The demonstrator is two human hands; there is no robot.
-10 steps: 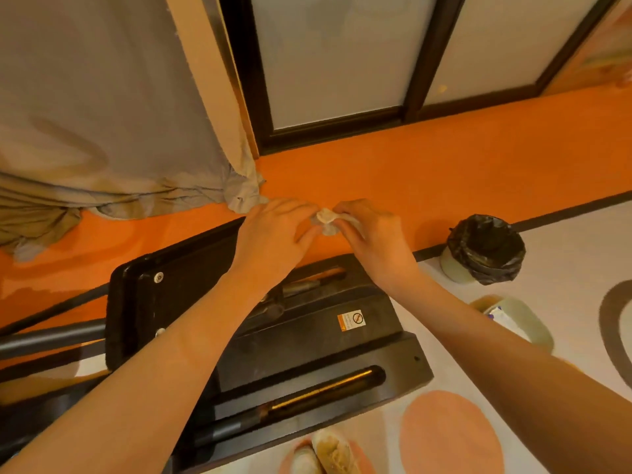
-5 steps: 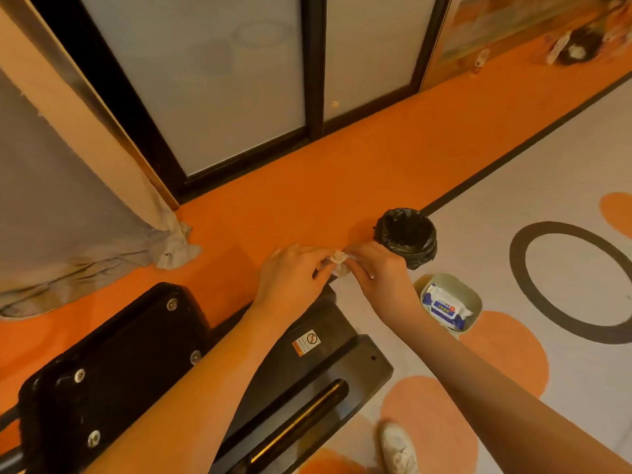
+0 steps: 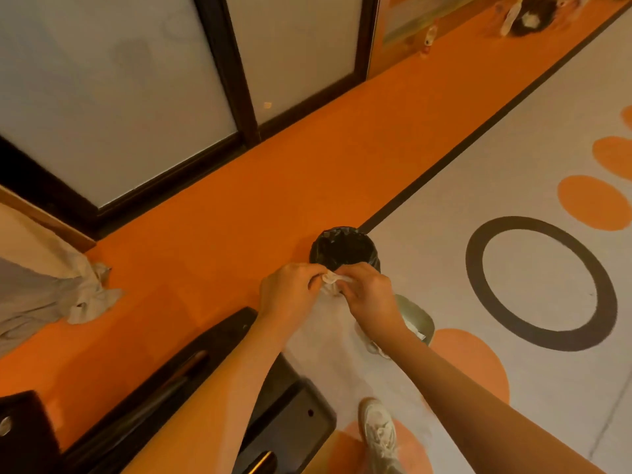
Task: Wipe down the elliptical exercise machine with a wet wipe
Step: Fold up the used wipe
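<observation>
My right hand (image 3: 367, 299) hides most of the green tray (image 3: 419, 318) on the floor. The elliptical machine (image 3: 191, 398) runs off the bottom edge, blurred. My fingers cover most of the wet wipe (image 3: 331, 279).

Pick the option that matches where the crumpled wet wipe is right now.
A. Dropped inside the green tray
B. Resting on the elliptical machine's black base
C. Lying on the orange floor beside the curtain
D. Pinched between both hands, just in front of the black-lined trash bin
D: the crumpled wet wipe is pinched between the left hand and the right hand, just in front of the black-lined trash bin.
</observation>
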